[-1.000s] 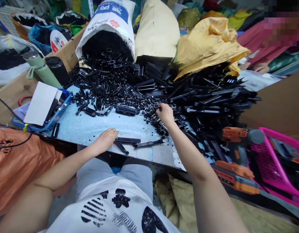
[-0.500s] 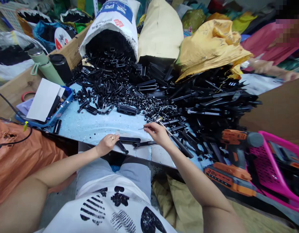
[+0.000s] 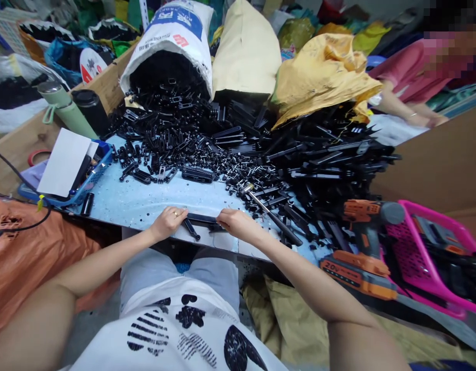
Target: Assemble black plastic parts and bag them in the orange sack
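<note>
My left hand (image 3: 169,222) is closed on the left end of a long black plastic bar (image 3: 201,219) at the table's front edge. At the bar's other end, the fingers of my right hand (image 3: 238,224) are pinched together; the small metal pin they carried is hidden by the fingertips. A shorter black link (image 3: 192,230) slants down from near my left fingers. Another dark part lies behind the bar, partly covered by my right hand. A hammer (image 3: 274,214) rests just right of my right hand, its head towards the pile of pins (image 3: 241,170).
Heaps of black plastic parts (image 3: 164,121) spill from sacks (image 3: 243,56) at the back. To the right stand an orange cordless drill (image 3: 363,247) and a pink basket (image 3: 404,221). A blue basket (image 3: 93,178) and bottles are left. Another person's arms (image 3: 408,111) show far right.
My right hand has moved left and down, bringing the pin to the bar's right end. My left hand keeps its hold. The whole view has shifted slightly.
</note>
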`<state>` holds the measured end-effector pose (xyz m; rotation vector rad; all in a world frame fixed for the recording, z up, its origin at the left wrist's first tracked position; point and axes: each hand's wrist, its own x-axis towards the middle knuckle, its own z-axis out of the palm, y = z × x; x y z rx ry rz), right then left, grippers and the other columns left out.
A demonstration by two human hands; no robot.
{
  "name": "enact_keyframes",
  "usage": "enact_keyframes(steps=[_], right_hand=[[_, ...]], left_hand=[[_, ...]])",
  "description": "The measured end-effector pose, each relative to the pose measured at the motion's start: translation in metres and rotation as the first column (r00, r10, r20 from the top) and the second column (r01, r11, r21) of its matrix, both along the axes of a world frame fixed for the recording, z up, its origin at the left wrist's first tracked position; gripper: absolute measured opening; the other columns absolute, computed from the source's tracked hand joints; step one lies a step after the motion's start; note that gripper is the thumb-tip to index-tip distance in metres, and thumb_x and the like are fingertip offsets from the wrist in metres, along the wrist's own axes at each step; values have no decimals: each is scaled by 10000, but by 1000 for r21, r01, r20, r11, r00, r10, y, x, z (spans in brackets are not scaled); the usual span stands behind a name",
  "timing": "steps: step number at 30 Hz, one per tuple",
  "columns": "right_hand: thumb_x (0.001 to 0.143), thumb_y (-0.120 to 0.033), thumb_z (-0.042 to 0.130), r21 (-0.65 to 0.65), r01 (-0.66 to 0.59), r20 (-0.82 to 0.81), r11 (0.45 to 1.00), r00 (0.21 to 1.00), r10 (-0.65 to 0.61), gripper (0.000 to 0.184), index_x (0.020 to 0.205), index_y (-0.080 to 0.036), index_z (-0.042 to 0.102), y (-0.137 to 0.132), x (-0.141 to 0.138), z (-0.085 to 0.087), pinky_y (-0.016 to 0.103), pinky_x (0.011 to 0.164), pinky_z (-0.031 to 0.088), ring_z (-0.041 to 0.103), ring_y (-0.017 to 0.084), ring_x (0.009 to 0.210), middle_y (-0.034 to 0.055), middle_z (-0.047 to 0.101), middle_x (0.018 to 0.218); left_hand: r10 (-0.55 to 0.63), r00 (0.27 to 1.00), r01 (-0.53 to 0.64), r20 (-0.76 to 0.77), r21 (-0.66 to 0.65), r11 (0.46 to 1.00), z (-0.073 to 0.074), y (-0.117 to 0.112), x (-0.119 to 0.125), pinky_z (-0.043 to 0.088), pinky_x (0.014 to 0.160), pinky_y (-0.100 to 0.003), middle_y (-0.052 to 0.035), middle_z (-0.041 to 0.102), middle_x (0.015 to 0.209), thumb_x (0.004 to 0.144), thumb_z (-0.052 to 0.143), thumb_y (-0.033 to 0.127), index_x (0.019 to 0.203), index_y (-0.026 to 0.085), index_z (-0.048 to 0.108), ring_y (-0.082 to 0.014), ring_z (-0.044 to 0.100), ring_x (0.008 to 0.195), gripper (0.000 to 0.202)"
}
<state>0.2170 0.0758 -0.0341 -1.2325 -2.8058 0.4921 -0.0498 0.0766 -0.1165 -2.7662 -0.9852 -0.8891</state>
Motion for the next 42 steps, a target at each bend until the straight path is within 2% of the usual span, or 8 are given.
enact_keyframes(steps=[6,11,16,21,27,33,38,42], right_hand=[[852,-115,518,-46,-59,-90,997,994,54,139,856,-157,651,14,6,-11,225,672,411,590,143,742,58,637,815],[909,-235,477,43,129,-266,991,957,-113,190,999,-183,635,-5,17,-58,297,740,476,619,183,829,85,664,897],[906,-397,484,145,132,-381,981,922,-68,380,1243,-226,522,-23,34,-85,371,812,479,583,216,974,115,618,1110],[822,-623,486,279,151,-74,948,988,-135,524,987,-148,633,-16,51,-84,340,697,428,577,237,826,136,639,901],[858,-683,302,246,83,-213,966,977,-30,608,581,-186,517,-22,44,-36,276,497,285,467,147,523,51,523,554],[904,-622,247,27,-303,-788,953,580,207,530,652,-227,495,-70,4,21,296,461,320,432,141,442,0,427,480],[814,-707,91,-114,272,-975,956,153,-160,589,1089,-313,432,-75,-60,-40,453,682,459,561,267,808,109,537,927],[865,-547,86,-225,439,-935,870,155,-320,491,1285,-363,264,-27,-86,-80,565,912,368,436,307,1172,112,372,1307]], left_hand=[[-39,988,22,-151,-109,994,14,-14,41,331,991,-450,-148,581,1186,886,498,340,1207,120,503,-273,486,1157,389],[-64,972,-15,-225,-333,943,18,-6,75,410,849,-402,-166,582,1082,777,595,536,1249,69,441,-292,519,1016,682],[-97,958,-17,-268,-392,920,19,-4,78,398,829,-385,-140,598,1026,824,574,473,1185,109,479,-276,527,996,522],[-117,924,26,-363,-245,969,16,-2,65,404,806,-376,-197,561,1168,907,453,414,1287,63,416,-273,537,1018,519],[-91,975,43,-204,-226,973,39,9,53,427,566,-303,-95,594,647,950,284,449,706,137,594,-191,569,640,503],[-339,826,521,451,-382,763,106,-58,57,433,508,-282,-38,522,516,945,53,497,696,205,540,-137,531,509,619],[-122,636,403,762,-193,895,106,-73,79,494,576,-310,-76,633,714,941,144,514,956,218,594,-169,612,656,539],[-171,766,309,620,-120,944,75,-52,81,511,830,-419,-163,624,1080,910,50,571,1320,198,433,-265,575,1080,674]])
